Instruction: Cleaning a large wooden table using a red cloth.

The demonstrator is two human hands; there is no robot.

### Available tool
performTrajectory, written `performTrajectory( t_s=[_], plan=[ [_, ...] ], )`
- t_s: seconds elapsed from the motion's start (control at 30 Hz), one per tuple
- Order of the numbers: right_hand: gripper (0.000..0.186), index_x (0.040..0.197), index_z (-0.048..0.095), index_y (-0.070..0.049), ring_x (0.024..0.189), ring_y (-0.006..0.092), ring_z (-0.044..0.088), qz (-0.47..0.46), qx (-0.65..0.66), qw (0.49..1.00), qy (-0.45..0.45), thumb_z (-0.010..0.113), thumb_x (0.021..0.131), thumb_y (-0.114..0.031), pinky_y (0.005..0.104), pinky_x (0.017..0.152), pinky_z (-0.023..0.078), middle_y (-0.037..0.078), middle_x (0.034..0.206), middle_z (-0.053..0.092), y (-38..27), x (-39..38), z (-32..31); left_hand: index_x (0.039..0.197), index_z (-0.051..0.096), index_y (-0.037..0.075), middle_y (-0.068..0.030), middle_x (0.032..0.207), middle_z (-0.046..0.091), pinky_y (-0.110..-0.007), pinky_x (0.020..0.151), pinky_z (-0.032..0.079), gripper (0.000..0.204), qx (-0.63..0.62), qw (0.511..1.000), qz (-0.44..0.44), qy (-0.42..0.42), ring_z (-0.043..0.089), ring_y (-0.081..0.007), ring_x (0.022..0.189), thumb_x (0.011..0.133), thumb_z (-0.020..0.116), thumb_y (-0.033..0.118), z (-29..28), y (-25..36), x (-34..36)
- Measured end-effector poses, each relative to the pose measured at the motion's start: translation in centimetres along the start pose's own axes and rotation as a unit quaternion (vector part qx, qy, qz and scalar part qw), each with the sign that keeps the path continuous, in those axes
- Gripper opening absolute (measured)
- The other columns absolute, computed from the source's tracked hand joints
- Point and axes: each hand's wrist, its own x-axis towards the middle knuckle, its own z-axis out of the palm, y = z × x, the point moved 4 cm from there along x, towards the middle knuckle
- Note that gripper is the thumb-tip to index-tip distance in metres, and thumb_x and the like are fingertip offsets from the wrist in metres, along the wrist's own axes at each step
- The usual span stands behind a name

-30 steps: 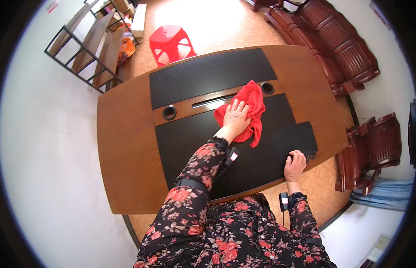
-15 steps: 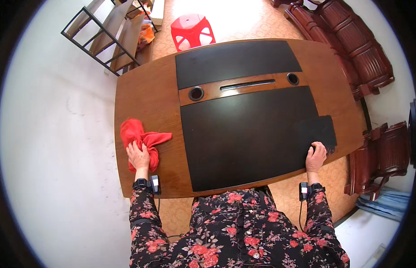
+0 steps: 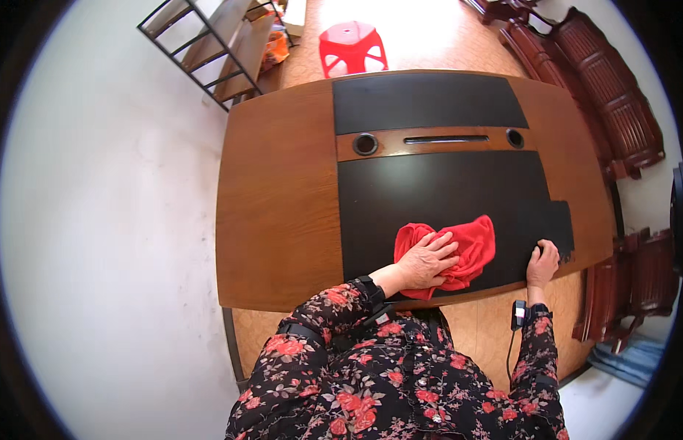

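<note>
A crumpled red cloth (image 3: 470, 249) lies on the near half of the black panel (image 3: 407, 187) set into the wooden desk (image 3: 275, 198). My left hand (image 3: 427, 262) is on top of it, fingers bent over the folds and pressing down. My left forearm reaches across in front of my body. At the desk's near right side, my right hand (image 3: 543, 262) rests with curled fingers at the near edge of a thin black mat (image 3: 560, 220). Whether those fingers pinch anything is hidden.
Two round black-rimmed holes (image 3: 365, 144) flank a long slot (image 3: 446, 139) in the desk's wooden strip. A red plastic stool (image 3: 352, 49) stands beyond the far edge. A metal-framed shelf (image 3: 209, 51) is far left; carved wooden seats (image 3: 602, 95) line the right.
My left hand has carried the red cloth rightward from the desk's wooden left part onto the black panel. My right hand stays by the mat. The whole view has shifted slightly.
</note>
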Motion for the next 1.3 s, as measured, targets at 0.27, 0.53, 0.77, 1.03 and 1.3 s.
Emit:
performTrajectory(
  t_s=[0.27, 0.53, 0.77, 1.03, 1.3],
  plan=[
    [0.018, 0.104, 0.058, -0.012, 0.111, 0.0272, 0.051, 0.006, 0.006, 1.0, -0.022, 0.055, 0.088, -0.018, 0.0412, 0.097, 0.039, 0.006, 0.114, 0.057, 0.3, -0.2, -0.1, 0.114, 0.062, 0.012, -0.0128, 0.124, 0.057, -0.05, 0.1, 0.039, 0.046, 0.204, 0.908, -0.304, 0.205, 0.048, -0.0333, 0.123, 0.07, 0.07, 0.022, -11.4, -13.6, -16.7],
    [0.017, 0.104, 0.059, -0.009, 0.108, 0.0279, 0.054, -0.019, 0.01, 1.0, 0.005, 0.057, 0.088, -0.015, 0.0401, 0.095, 0.042, 0.007, 0.11, 0.06, 1.1, -0.4, 0.0, 0.133, 0.049, 0.003, -0.023, 0.139, 0.044, -0.048, 0.109, 0.031, 0.056, 0.213, 0.578, -0.759, 0.21, 0.036, -0.0427, 0.131, 0.091, 0.053, 0.04, -12.1, -11.3, -43.7],
    [0.017, 0.101, 0.059, -0.013, 0.108, 0.0273, 0.053, 0.005, 0.008, 1.0, -0.005, 0.059, 0.085, -0.018, 0.0409, 0.095, 0.041, 0.006, 0.11, 0.059, -0.3, 0.2, 0.7, 0.129, 0.053, 0.006, -0.021, 0.139, 0.043, -0.053, 0.107, 0.03, 0.054, 0.266, 0.774, -0.549, 0.168, 0.033, -0.0416, 0.134, 0.081, 0.061, 0.029, -6.5, -5.8, -33.2],
    [0.016, 0.1, 0.059, -0.013, 0.111, 0.0264, 0.052, 0.029, 0.019, 0.999, -0.001, 0.058, 0.085, -0.018, 0.0412, 0.096, 0.039, 0.005, 0.112, 0.058, -1.1, 0.4, -0.3, 0.125, 0.058, 0.012, -0.0126, 0.14, 0.045, -0.049, 0.108, 0.026, 0.052, 0.158, 0.953, -0.248, 0.072, 0.032, -0.035, 0.136, 0.079, 0.065, 0.036, -5.7, -6.7, -8.0],
    [0.016, 0.097, 0.06, -0.013, 0.112, 0.0266, 0.052, 0.044, 0.03, 0.999, 0.001, 0.061, 0.082, -0.016, 0.042, 0.098, 0.037, 0.006, 0.11, 0.058, -1.7, 0.6, -0.9, 0.126, 0.057, 0.011, -0.0135, 0.138, 0.047, -0.049, 0.108, 0.029, 0.051, 0.147, 0.972, -0.151, 0.105, 0.036, -0.0352, 0.134, 0.082, 0.065, 0.034, -3.4, -12.9, 10.2]
  ],
)
